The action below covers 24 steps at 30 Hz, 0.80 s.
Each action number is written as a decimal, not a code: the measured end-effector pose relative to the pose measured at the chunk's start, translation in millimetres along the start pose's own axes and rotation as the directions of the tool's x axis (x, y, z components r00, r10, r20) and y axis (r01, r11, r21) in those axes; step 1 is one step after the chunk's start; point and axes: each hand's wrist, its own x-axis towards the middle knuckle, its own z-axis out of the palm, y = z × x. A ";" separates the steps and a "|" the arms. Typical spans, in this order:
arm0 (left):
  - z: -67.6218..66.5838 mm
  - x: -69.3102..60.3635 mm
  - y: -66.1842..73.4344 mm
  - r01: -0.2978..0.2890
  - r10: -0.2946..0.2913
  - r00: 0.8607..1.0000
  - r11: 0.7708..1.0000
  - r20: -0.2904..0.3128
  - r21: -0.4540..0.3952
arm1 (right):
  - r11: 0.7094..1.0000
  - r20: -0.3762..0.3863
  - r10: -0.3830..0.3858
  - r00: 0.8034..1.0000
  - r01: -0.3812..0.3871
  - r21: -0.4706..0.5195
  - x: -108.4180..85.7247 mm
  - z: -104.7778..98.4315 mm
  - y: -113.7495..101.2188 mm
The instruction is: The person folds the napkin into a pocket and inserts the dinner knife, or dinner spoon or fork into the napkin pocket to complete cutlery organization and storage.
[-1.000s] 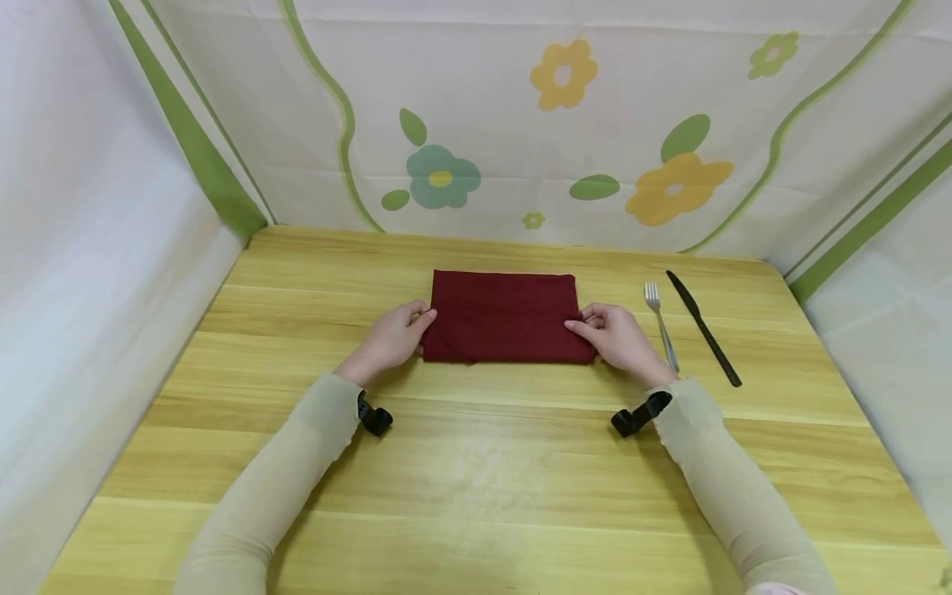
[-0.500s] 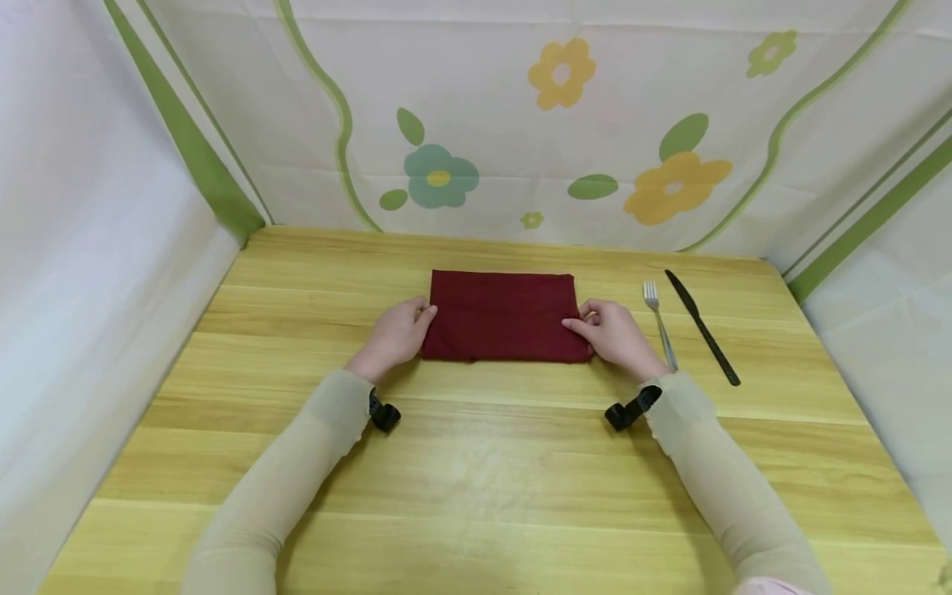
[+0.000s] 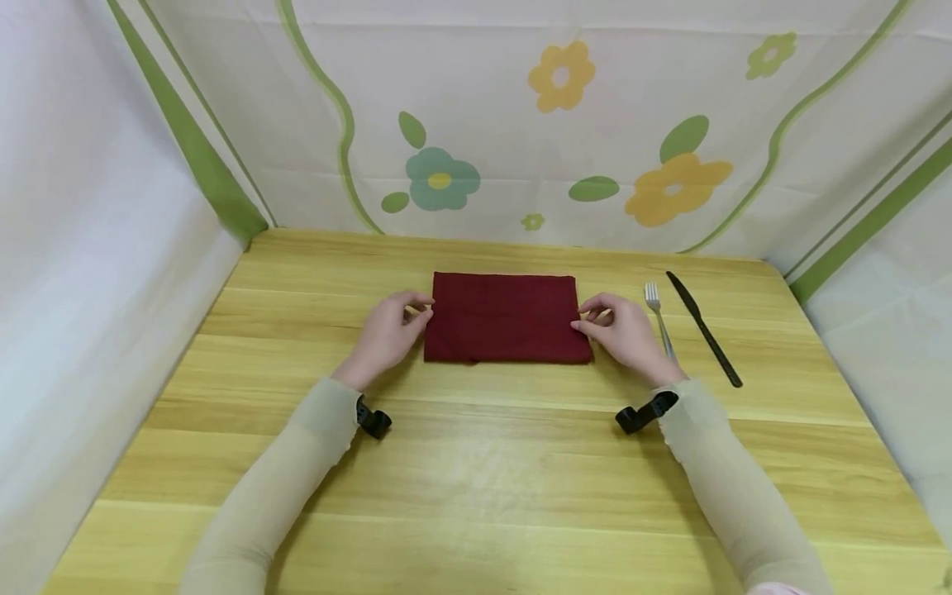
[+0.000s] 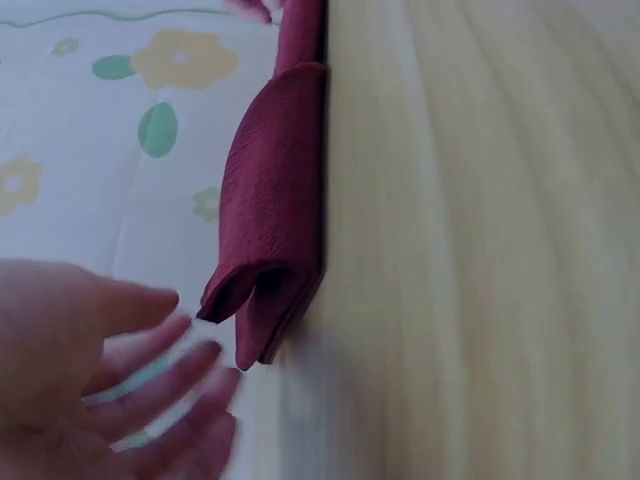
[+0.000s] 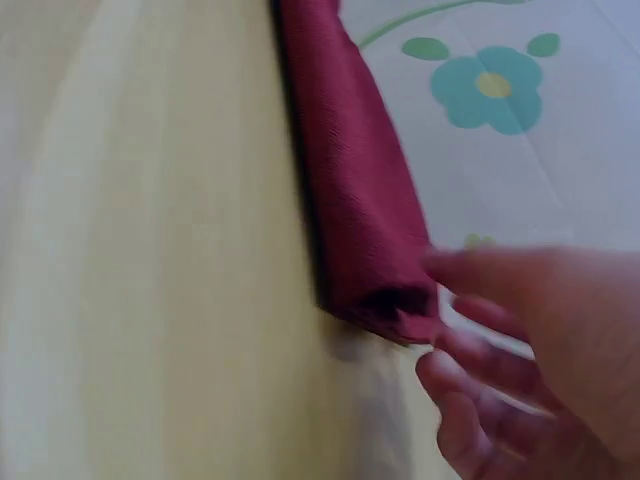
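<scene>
A dark red cloth napkin [image 3: 502,318], folded into a flat rectangle, lies on the table in the head view. Its rolled, layered end shows in the left wrist view as folded cloth [image 4: 270,190] and in the right wrist view [image 5: 360,190]. My left hand [image 3: 388,335] is beside the napkin's left edge; the left wrist view shows its fingers [image 4: 165,390] spread and apart from the cloth. At the right edge is my right hand [image 3: 621,330], thumb tip at the cloth and fingers [image 5: 480,390] loosely bent, not closed round it.
To the right of the napkin lie a fork [image 3: 656,310] and a black knife [image 3: 702,326]; my right hand partly covers the fork's handle end. The wooden table [image 3: 476,479] meets a white flower-patterned curtain [image 3: 491,107] at the back, with white fabric at both sides.
Both hands have loosened from the napkin's side edges, which they held before, and drawn slightly outward. The napkin stays in place.
</scene>
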 end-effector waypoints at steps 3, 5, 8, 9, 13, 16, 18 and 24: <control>-1.7 1.4 -1.4 -0.063 0.062 0.998 0.998 0.021 0.025 | 0.998 0.053 -0.067 0.996 0.068 -0.017 -0.4 -3.4 -0.3; -1.3 3.1 -2.8 -0.081 0.079 0.996 0.996 0.047 0.045 | 0.995 0.095 -0.085 0.992 0.089 -0.037 -0.1 -3.6 -0.1; 0.6 5.6 -5.5 -0.080 0.074 0.994 0.995 0.080 0.064 | 0.994 0.127 -0.087 0.988 0.094 -0.050 0.8 -1.7 2.2; 1.3 6.5 -6.6 -0.076 0.070 0.994 0.995 0.087 0.065 | 0.995 0.123 -0.081 0.989 0.087 -0.044 0.9 -1.0 3.2; 3.7 9.6 -8.9 -0.059 0.051 0.992 0.996 0.114 0.071 | 0.998 0.077 -0.062 0.995 0.064 -0.022 0.6 0.3 7.1; 4.4 12.3 -9.1 -0.042 0.032 0.991 0.997 0.132 0.070 | 0.998 0.053 -0.057 0.997 0.058 -0.021 0.7 0.3 8.3; 4.3 13.7 -8.7 -0.027 0.018 0.991 0.997 0.136 0.067 | 0.998 0.055 -0.059 0.997 0.061 -0.025 1.2 -0.3 8.2; 2.9 15.1 -8.1 -0.007 -0.003 0.990 0.998 0.143 0.065 | 0.998 0.087 -0.067 0.994 0.068 -0.014 3.8 -2.9 7.4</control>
